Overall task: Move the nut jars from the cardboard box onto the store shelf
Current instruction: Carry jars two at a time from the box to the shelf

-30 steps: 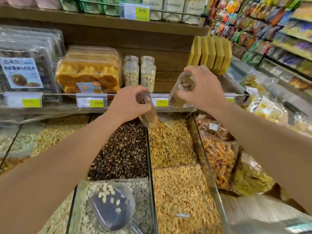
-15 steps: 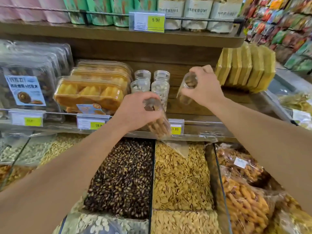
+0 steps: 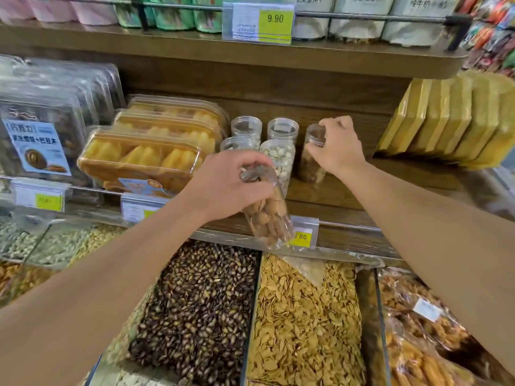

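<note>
Nut jars fill both hands: the right hand (image 3: 335, 147) grips a dark-filled jar (image 3: 312, 157) upright on the wooden shelf (image 3: 390, 176), beside four stocked jars (image 3: 278, 154). Her left hand (image 3: 231, 185) holds an almond jar (image 3: 269, 213) tilted above the shelf's front edge.

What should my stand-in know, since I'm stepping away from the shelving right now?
Right hand grips the dark-nut jar by its lid, standing on the store shelf right of four shelved jars.
Left hand holds the almond jar tilted, in the air before the shelf edge.
Left: release the dark-nut jar, shelve the almond jar. The cardboard box is out of view.
</note>
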A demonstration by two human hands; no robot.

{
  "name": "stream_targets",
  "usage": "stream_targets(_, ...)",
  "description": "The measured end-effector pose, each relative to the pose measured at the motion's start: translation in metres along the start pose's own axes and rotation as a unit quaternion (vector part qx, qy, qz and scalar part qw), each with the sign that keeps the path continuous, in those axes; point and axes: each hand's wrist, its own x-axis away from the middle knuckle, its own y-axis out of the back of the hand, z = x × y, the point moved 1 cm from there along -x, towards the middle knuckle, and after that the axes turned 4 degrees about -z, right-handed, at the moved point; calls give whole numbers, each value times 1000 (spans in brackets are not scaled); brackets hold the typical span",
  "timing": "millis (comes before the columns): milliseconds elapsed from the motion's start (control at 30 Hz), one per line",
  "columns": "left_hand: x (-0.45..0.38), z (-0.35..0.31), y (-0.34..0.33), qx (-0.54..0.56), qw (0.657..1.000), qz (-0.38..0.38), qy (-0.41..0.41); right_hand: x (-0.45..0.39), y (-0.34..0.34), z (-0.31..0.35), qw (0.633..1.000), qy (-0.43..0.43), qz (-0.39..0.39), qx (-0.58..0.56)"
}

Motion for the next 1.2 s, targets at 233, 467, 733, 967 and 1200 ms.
stream_targets(233, 4, -14, -2, -17, 999, 9, -41, 39, 21, -14, 999, -4, -1, -39)
stream_targets(467, -20, -59, -15, -44, 992, -46, -105, 126, 66, -46, 997, 27, 61, 43)
stream_targets(733, -81, -104, -83, -110, 977, -31, -178, 185, 95, -87, 981, 63, 85, 163)
stream_targets(967, -126, -122, -128, -210, 963, 43, -166, 180, 99, -102, 981, 71, 74, 167)
stream_targets(1200, -151, -107, -160, -296, 936, 21, -187, 160, 88, -105, 985, 77, 51, 145)
